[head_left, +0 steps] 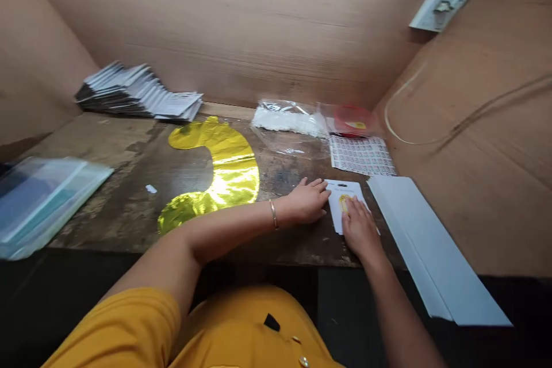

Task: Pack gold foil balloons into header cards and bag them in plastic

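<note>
A small white card (345,192) with a gold shape printed on it lies near the table's front edge. My left hand (307,201) rests flat beside the card's left edge, fingers stretched out and touching it. My right hand (360,227) lies flat on top of the card's lower part, fingers extended. A flat gold foil balloon (224,175) shaped like a curve lies to the left on the dark worn table (129,201).
A fanned stack of white cards (138,95) sits at the back left. Clear plastic sleeves (38,198) lie at the left edge. Behind the card are a sticker sheet (361,155), a bag of white pieces (287,121) and a red round thing in plastic (353,119). Long white sheets (426,241) lie at the right.
</note>
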### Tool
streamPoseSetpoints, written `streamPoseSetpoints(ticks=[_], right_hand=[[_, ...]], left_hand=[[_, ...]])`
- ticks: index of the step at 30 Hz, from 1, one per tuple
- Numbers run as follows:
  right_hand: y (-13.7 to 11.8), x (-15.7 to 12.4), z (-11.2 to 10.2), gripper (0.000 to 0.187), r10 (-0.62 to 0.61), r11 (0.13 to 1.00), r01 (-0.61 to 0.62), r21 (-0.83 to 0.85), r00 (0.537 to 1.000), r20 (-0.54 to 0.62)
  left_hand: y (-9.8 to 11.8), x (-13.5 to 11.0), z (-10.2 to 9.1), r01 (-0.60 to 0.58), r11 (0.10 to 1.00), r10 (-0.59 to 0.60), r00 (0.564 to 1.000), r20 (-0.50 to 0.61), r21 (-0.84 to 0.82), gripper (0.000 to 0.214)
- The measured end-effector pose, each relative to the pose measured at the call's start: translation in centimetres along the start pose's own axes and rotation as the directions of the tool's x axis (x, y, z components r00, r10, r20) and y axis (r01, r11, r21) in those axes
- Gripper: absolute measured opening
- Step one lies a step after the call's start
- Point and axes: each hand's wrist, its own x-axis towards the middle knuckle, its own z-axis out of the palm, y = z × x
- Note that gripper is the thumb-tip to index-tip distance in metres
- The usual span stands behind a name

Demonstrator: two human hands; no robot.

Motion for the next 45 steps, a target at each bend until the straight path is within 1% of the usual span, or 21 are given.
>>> streamPoseSetpoints(ticks=[3, 5, 6, 8, 9, 11, 14, 17, 20, 22, 24, 26, 27, 29, 30, 32, 35, 37, 40, 43, 45], right_hand=[[0.7, -0.1, -0.5, 0.042, -0.035, 0.993, 0.059, 0.1, 0.975, -0.219], [0.1, -0.6, -1.8, 0.032, -0.015, 0.978, 0.112, 0.178, 0.882, -0.472], [-0.6, -1.0, -2.7, 0.026, -0.011, 0.97, 0.151, 0.192, 0.811, -0.584], [-3.2, -1.8, -4.7, 0.025, -0.027, 0.96, 0.211, 0.184, 0.724, -0.689], [-5.1, -2.1, -5.6, 0.029, -0.038, 0.95, 0.243, 0.194, 0.712, -0.701], [-9.5, -2.2, -6.5, 0.035, -0.1, 0.904, 0.338, 0.261, 0.761, -0.641], [-16.5, -1.3, -5.4, 0.032, -0.328, 0.762, 0.524, 0.38, 0.819, -0.471], [-21.3, -0.1, -2.4, 0.029, -0.564, 0.67, 0.597, 0.44, 0.796, -0.221], [-22.9, 0.3, -0.1, 0.031, -0.596, 0.697, 0.537, 0.475, 0.802, -0.033], [-22.7, 0.3, 0.3, 0.033, -0.578, 0.714, 0.489, 0.501, 0.815, 0.028], [-22.2, 0.4, 0.0, 0.036, -0.574, 0.72, 0.458, 0.521, 0.815, 0.075], [-21.7, 0.6, -0.9, 0.048, -0.582, 0.72, 0.447, 0.531, 0.805, 0.111], [-21.6, 0.8, -1.5, 0.057, -0.577, 0.723, 0.446, 0.527, 0.81, 0.107], [-22.2, 1.2, -2.8, 0.073, -0.552, 0.726, 0.473, 0.5, 0.834, 0.012], [-22.9, 1.4, -3.4, 0.078, -0.544, 0.717, 0.504, 0.481, 0.837, -0.065], [-24.8, 1.5, -4.3, 0.079, -0.568, 0.679, 0.588, 0.439, 0.8, -0.194], [-28.3, 1.5, -4.7, 0.078, -0.639, 0.616, 0.648, 0.448, 0.743, -0.199], [-30.1, 2.0, -4.1, 0.078, -0.604, 0.628, 0.591, 0.507, 0.78, -0.161], [-31.4, 4.0, -2.7, 0.064, -0.547, 0.635, 0.428, 0.643, 0.837, -0.016], [-31.4, 6.6, -1.2, 0.025, -0.637, 0.583, 0.287, 0.76, 0.743, 0.208], [-31.0, 7.6, -0.4, 0.008, -0.661, 0.528, 0.218, 0.821, 0.713, 0.236]], left_hand=[[-2.7, -7.4, -3.6, 0.05, 0.999, -0.051, 0.995, -0.09, -0.008, 0.026], [-5.0, -13.8, -5.5, 0.238, 0.97, -0.242, 0.964, -0.115, -0.044, 0.024], [-6.2, -17.0, -6.2, 0.381, 0.924, -0.382, 0.913, -0.14, -0.039, 0.025], [-8.5, -22.4, -7.0, 0.578, 0.816, -0.572, 0.804, -0.159, -0.012, 0.025], [-9.5, -24.4, -7.1, 0.624, 0.781, -0.619, 0.774, -0.136, -0.003, 0.027], [-11.0, -26.8, -7.0, 0.669, 0.743, -0.669, 0.741, -0.064, -0.015, 0.036], [-12.0, -27.4, -6.3, 0.711, 0.691, -0.713, 0.7, 0.041, -0.128, 0.034], [-12.2, -26.9, -6.0, 0.724, 0.651, -0.736, 0.675, 0.041, -0.23, 0.017], [-12.3, -26.9, -6.5, 0.695, 0.654, -0.727, 0.686, 0.003, -0.298, 0.011], [-12.6, -27.0, -7.1, 0.673, 0.657, -0.713, 0.701, 0.009, -0.341, 0.014], [-12.9, -26.8, -7.7, 0.676, 0.594, -0.736, 0.676, 0.047, -0.436, 0.024], [-13.1, -26.1, -8.0, 0.665, 0.372, -0.795, 0.588, 0.147, -0.647, 0.032], [-13.2, -25.7, -8.1, 0.62, 0.202, -0.807, 0.544, 0.229, -0.758, 0.034], [-13.3, -24.9, -7.9, 0.473, -0.129, -0.775, 0.5, 0.386, -0.871, 0.031], [-13.3, -24.6, -7.7, 0.413, -0.234, -0.75, 0.5, 0.433, -0.88, 0.028], [-13.2, -24.2, -7.3, 0.368, -0.31, -0.725, 0.505, 0.469, -0.877, 0.025], [-12.8, -24.2, -6.8, 0.375, -0.271, -0.738, 0.51, 0.441, -0.887, 0.024], [-12.5, -24.5, -6.6, 0.403, -0.209, -0.739, 0.532, 0.414, -0.891, 0.025], [-12.1, -25.1, -6.6, 0.462, 0.031, -0.726, 0.62, 0.297, -0.886, 0.031], [-12.0, -25.7, -6.7, 0.476, 0.264, -0.67, 0.716, 0.195, -0.839, 0.038], [-12.3, -26.2, -6.6, 0.478, 0.274, -0.671, 0.716, 0.19, -0.835, 0.039]])
